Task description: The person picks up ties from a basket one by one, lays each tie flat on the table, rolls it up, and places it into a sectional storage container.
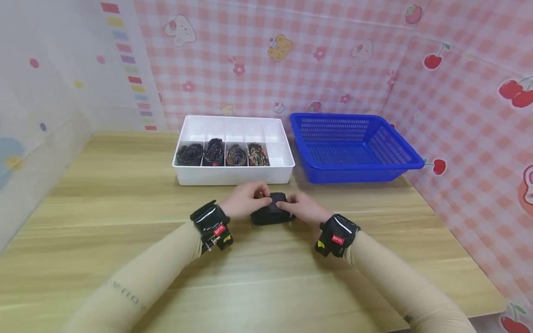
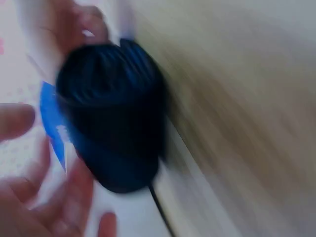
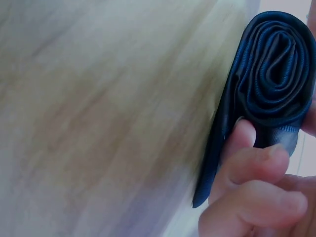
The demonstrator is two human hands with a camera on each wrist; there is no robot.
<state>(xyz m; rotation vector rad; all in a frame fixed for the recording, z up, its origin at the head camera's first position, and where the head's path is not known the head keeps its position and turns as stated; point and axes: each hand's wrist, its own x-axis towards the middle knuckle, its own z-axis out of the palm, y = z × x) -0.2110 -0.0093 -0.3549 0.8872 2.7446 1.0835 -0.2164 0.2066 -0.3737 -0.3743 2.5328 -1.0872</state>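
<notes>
A strip of black cloth wound into a thick flat roll (image 1: 271,213) sits on the table between both hands, and its coiled layers show in the right wrist view. My right hand (image 1: 307,208) grips one end of it, with fingers curled at the coil beside a loose flat end. The left hand (image 1: 245,200) is at the opposite side, its fingertips close against the roll and the thumb (image 2: 17,120) held apart. Motion blurs the left wrist view. Just behind is a white divided box (image 1: 233,175), with several dark and patterned cloth rolls (image 1: 236,155) in its front compartments.
A blue plastic basket (image 1: 354,175) stands to the right of the box. Pink checked cloth (image 1: 250,60) hangs behind and along the right side of the wooden table (image 1: 258,286). A pale wall (image 1: 41,115) borders the left.
</notes>
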